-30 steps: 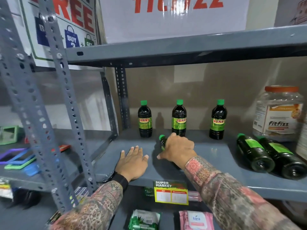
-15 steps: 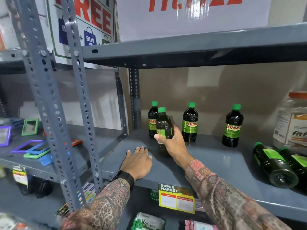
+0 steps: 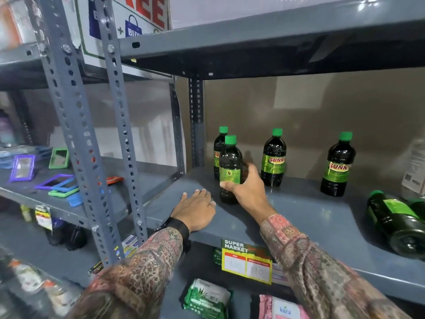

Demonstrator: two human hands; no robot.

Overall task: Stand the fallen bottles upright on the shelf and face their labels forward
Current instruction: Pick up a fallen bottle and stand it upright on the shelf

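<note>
My right hand (image 3: 248, 188) grips a dark bottle with a green cap (image 3: 230, 166), upright on the grey shelf (image 3: 310, 217), its label turned partly sideways. Right behind it stands another upright bottle (image 3: 218, 150), partly hidden. Two more upright bottles (image 3: 273, 157) (image 3: 337, 164) show "SUNNY" labels to the front. A fallen bottle (image 3: 395, 222) lies on its side at the right, base toward me, with a second one (image 3: 419, 204) beside it cut by the frame edge. My left hand (image 3: 195, 210) rests flat on the shelf, fingers spread.
A clear jar (image 3: 415, 166) stands at the far right edge. A yellow price tag (image 3: 247, 261) hangs on the shelf front. Perforated steel uprights (image 3: 76, 134) (image 3: 122, 134) stand left of my arms. Coloured framed mirrors (image 3: 58, 184) lie on the left shelf. Packets (image 3: 207, 298) sit on the shelf below.
My right hand picked the fallen bottle up from the shelf, stood it upright and set it down in front of the leftmost bottle. My left hand stayed flat on the shelf.
</note>
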